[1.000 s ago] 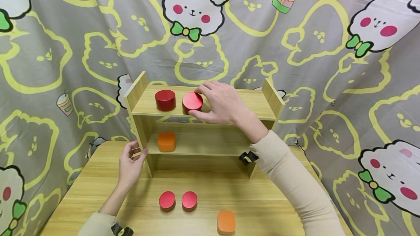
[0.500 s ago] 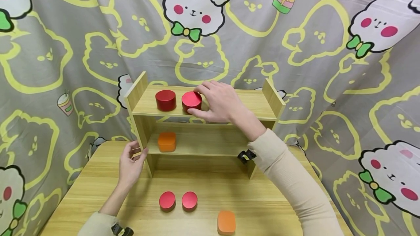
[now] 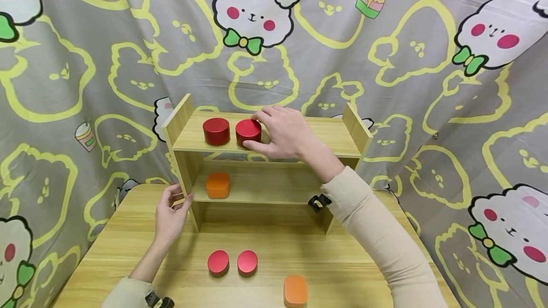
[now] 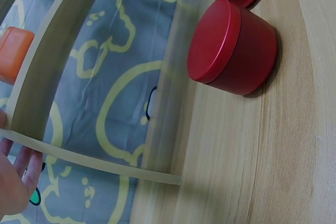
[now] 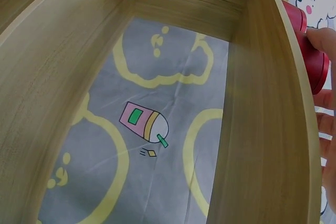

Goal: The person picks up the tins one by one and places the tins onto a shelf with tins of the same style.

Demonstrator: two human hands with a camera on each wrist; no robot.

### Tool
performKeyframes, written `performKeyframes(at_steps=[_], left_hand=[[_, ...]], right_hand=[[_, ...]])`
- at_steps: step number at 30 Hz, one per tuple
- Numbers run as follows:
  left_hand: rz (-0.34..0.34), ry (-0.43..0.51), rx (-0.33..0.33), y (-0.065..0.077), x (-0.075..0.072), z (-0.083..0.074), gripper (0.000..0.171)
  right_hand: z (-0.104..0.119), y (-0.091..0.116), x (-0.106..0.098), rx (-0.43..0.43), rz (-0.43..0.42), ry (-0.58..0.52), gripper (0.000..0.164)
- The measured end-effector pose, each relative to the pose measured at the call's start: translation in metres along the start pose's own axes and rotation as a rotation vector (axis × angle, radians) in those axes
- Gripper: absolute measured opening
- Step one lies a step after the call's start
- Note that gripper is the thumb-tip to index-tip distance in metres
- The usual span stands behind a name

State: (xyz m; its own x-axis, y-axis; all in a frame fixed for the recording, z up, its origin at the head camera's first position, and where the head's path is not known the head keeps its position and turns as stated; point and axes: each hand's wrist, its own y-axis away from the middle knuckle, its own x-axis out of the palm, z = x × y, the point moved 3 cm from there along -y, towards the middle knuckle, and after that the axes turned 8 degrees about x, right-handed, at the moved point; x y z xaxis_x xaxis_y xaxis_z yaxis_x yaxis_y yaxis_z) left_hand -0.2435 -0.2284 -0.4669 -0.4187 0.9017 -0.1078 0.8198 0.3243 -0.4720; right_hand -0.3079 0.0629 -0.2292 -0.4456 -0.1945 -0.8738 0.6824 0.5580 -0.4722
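On the top board of a small wooden shelf (image 3: 318,134), my right hand (image 3: 284,133) holds a red round tin (image 3: 247,133) between thumb and fingers. The tin stands upright near the front edge, a small gap right of another red tin (image 3: 216,132). The right wrist view shows the thumb (image 5: 321,40) against the held tin (image 5: 315,72). My left hand (image 3: 170,210) grips the shelf's left side panel at middle-board height, thumb in front and fingers (image 4: 32,169) behind it. A rounded orange box (image 3: 218,186) sits at the left of the middle board.
Two more red tins (image 3: 218,263) (image 3: 247,263) stand on the wooden table (image 3: 128,236) before the shelf. Right of them, closer to me, lies another orange box (image 3: 295,291). A patterned grey curtain (image 3: 334,61) hangs behind and along both sides.
The tin in my right hand has gone from tilted towards me to upright and shifted slightly left, the hand moving with it. My left hand has stayed on the panel.
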Motion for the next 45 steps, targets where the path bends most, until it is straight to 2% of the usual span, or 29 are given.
performKeyframes(at_steps=[12,19,26,29,39,45], left_hand=[[0.003,0.014,-0.004,0.001,0.0,-0.001,0.034],[0.004,-0.008,-0.007,0.001,0.001,0.001,0.036],[0.004,-0.007,0.001,0.001,0.001,0.0,0.035],[0.001,-0.007,-0.009,0.001,0.001,0.0,0.034],[0.022,-0.023,-0.029,-0.001,-0.001,0.002,0.039],[0.021,-0.013,-0.035,0.0,0.0,0.0,0.036]], right_hand=[[-0.001,-0.002,0.004,0.019,0.03,-0.004,0.059],[-0.001,-0.004,0.005,0.025,0.038,-0.003,0.059],[-0.001,-0.001,0.003,0.03,0.068,-0.002,0.073],[-0.001,0.003,0.001,0.006,0.034,0.002,0.075],[-0.004,0.03,-0.007,-0.076,-0.162,-0.007,0.08],[-0.006,0.052,-0.008,-0.075,-0.204,-0.006,0.078]])
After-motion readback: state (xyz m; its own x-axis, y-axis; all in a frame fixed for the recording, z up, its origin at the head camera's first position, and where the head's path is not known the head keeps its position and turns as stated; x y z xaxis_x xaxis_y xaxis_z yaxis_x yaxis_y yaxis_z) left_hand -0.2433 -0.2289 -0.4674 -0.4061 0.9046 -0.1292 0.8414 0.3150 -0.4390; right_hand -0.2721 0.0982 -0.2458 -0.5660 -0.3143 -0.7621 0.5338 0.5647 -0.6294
